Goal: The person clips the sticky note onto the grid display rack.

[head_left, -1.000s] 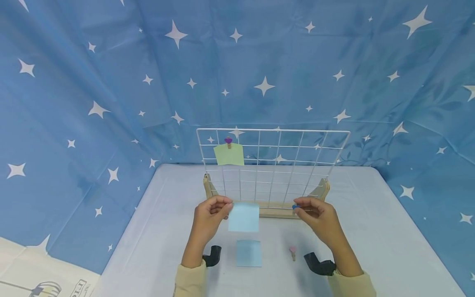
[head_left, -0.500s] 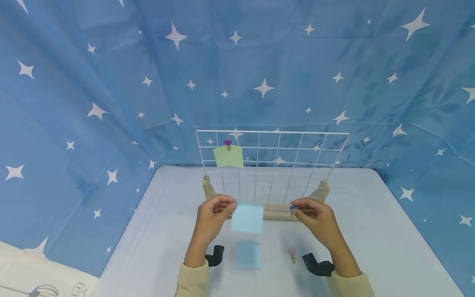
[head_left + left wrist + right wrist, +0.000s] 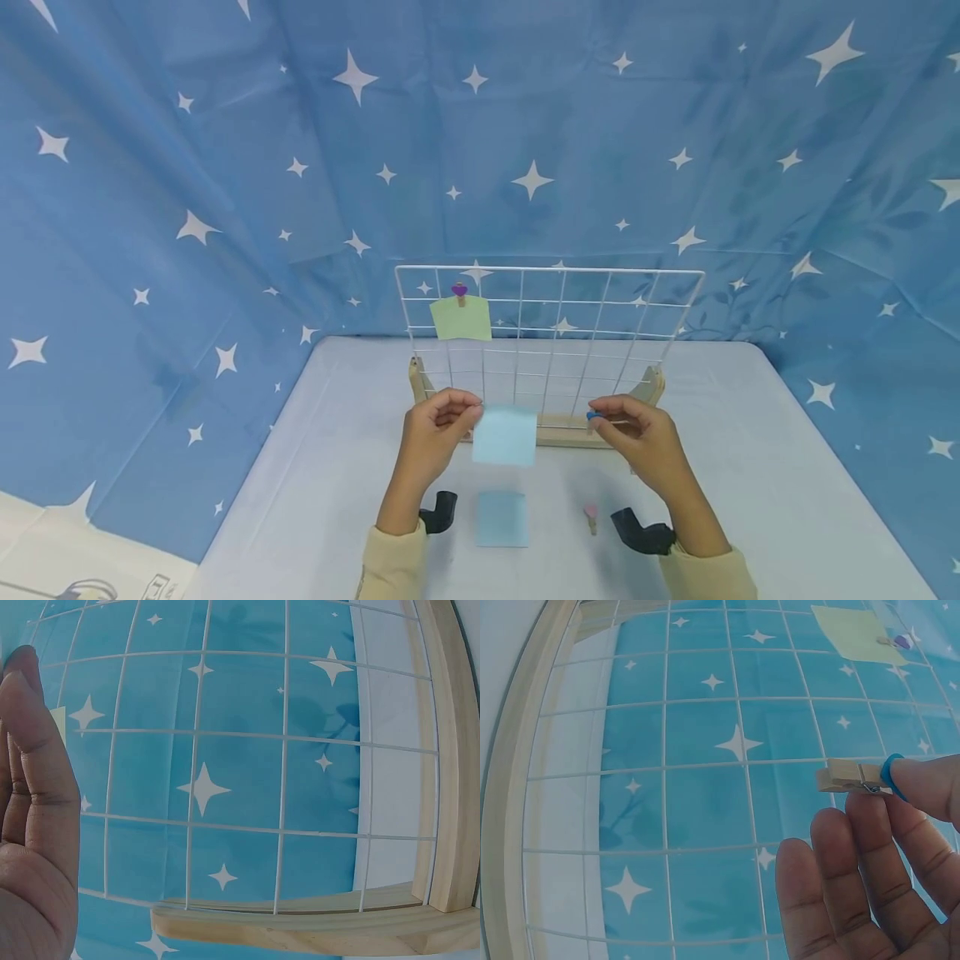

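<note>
My left hand (image 3: 438, 429) pinches a light blue sticky note (image 3: 505, 437) by its upper left corner, in front of the lower part of a white wire grid (image 3: 551, 268). To the right, my right hand (image 3: 643, 433) holds a small wooden clothespin (image 3: 846, 774) with a blue top between thumb and index finger. In the right wrist view the clothespin's tip points away from the hand, apart from the note. On the grid's upper left hangs a green note (image 3: 461, 318), held by a clothespin with a purple heart (image 3: 459, 290).
Another blue note (image 3: 502, 518) lies on the white table (image 3: 337, 467), with a pink-topped clothespin (image 3: 591, 518) to its right. Wooden feet (image 3: 648, 385) support the grid. A blue star-patterned cloth (image 3: 480, 125) hangs behind.
My left hand has moved slightly right with the blue note, bringing it nearer the right hand. The right hand still pinches the clothespin and has barely shifted.
</note>
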Tool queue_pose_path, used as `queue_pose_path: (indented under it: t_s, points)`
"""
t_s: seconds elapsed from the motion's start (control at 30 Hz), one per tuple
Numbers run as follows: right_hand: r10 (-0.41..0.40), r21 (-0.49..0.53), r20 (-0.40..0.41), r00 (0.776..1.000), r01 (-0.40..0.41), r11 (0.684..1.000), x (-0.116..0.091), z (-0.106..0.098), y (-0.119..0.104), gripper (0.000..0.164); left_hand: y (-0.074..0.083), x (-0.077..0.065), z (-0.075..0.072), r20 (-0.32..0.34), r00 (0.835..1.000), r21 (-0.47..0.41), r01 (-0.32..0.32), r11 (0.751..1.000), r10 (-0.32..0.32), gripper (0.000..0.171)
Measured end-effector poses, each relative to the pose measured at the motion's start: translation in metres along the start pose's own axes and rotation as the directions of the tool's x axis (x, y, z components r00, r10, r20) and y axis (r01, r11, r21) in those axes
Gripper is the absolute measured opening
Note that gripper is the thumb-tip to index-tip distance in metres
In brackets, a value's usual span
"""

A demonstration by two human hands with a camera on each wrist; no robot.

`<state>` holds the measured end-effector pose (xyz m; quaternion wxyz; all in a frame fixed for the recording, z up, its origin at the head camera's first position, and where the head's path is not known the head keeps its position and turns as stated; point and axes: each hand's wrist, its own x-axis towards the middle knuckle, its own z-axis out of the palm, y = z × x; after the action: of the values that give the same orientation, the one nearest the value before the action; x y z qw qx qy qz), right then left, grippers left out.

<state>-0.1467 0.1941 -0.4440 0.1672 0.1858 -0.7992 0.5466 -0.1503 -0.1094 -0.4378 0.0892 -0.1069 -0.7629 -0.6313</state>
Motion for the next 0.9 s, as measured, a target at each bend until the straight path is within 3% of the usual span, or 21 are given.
queue_pose_path:
  t_s: [0.37, 0.9]
  points:
    - [0.036, 0.009, 0.011, 0.999, -0.036, 0.999, 0.004, 0.000, -0.004, 0.016, 0.003, 0.007, 0.001, -0.008, 1.000, 0.004, -0.023, 1.000, 0.023, 0.008]
    - [0.008, -0.004, 0.003, 1.000, -0.008, 1.000, 0.014, 0.000, -0.009, 0.016, 0.010, 0.017, 0.002, -0.019, 0.999, 0.006, -0.045, 0.999, 0.045, 0.007]
